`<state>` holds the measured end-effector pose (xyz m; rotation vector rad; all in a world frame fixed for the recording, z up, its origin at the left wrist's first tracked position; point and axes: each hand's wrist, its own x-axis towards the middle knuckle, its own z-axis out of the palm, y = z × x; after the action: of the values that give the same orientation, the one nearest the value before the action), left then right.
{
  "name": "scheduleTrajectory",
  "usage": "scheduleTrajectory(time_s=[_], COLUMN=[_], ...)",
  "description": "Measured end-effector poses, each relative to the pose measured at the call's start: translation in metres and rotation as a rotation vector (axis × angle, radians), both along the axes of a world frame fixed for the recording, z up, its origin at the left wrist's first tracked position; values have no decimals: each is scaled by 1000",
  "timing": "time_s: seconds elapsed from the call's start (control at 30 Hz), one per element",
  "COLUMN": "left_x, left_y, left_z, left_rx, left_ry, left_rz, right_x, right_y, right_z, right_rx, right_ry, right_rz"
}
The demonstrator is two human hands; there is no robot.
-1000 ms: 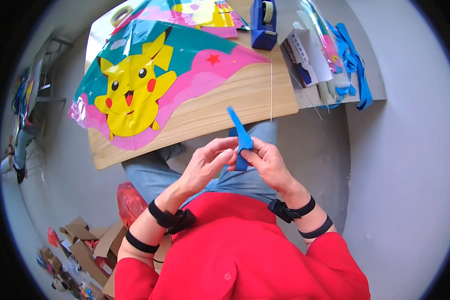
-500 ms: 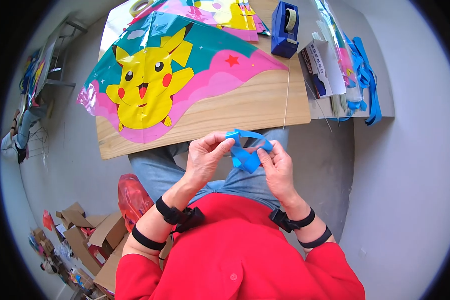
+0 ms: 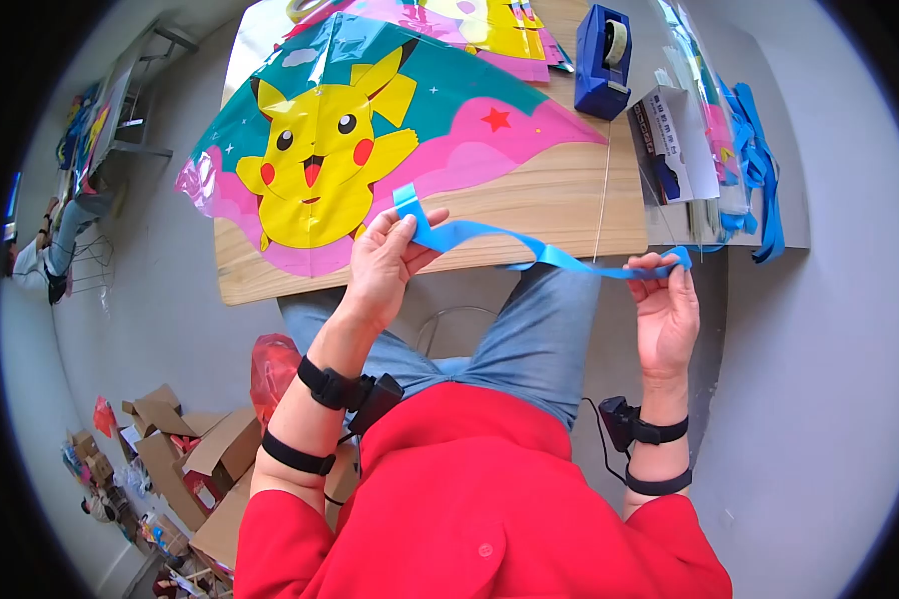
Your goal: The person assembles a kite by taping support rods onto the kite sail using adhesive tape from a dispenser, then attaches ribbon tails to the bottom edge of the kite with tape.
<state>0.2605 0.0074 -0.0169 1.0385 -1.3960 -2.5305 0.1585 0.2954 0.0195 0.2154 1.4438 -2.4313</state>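
A long blue ribbon (image 3: 489,232) stretches between my two hands, over my lap and the table's near edge. My left hand (image 3: 382,258) pinches it close to one end, and a short piece sticks up past the fingers. Off to the right, my right hand (image 3: 665,314) grips the other end part between thumb and fingers. Beyond them a kite sheet (image 3: 449,120) with a yellow cartoon figure on teal and pink lies flat on the wooden table (image 3: 529,215). A thin rod (image 3: 602,205) lies by the sheet's right corner.
At the table's far right stands a blue tape dispenser (image 3: 603,75). Right of it are a white box (image 3: 677,150) and more blue ribbons (image 3: 764,180). More printed sheets (image 3: 489,45) lie at the back. Cardboard boxes (image 3: 215,449) and a red bag (image 3: 273,374) are at lower left.
My hands have moved apart, the right one well to the right. The bunched blue ribbon is now drawn out lengthwise between them. The view has shifted slightly.
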Motion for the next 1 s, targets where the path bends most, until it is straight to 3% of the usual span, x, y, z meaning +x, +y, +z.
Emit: scheduleTrajectory(time_s=[0.07,0.17,0.37,0.67,0.77,0.9,1.0], left_x=[-2,-2,20,26,13,-10,-31], left_y=[-5,-32,-151,-315,-338,-343,-333], left_z=[-4,-6,19,44,44,12,-11], left_rx=[2,-66,-353,-667,-721,-753,-854], left_ry=[-33,65,117,68,14,-22,-34], left_rz=[26,132,320,530,492,327,123], right_x=[-2,-15,-40,-63,-64,-57,-48], right_y=[2,38,132,269,260,166,102], right_z=[1,-19,-34,-76,-60,-18,-16], right_rx=[42,-181,-13,406,440,369,527], right_ry=[-41,-22,7,-58,-29,26,110], right_rz=[-44,40,-95,-582,-503,-182,63])
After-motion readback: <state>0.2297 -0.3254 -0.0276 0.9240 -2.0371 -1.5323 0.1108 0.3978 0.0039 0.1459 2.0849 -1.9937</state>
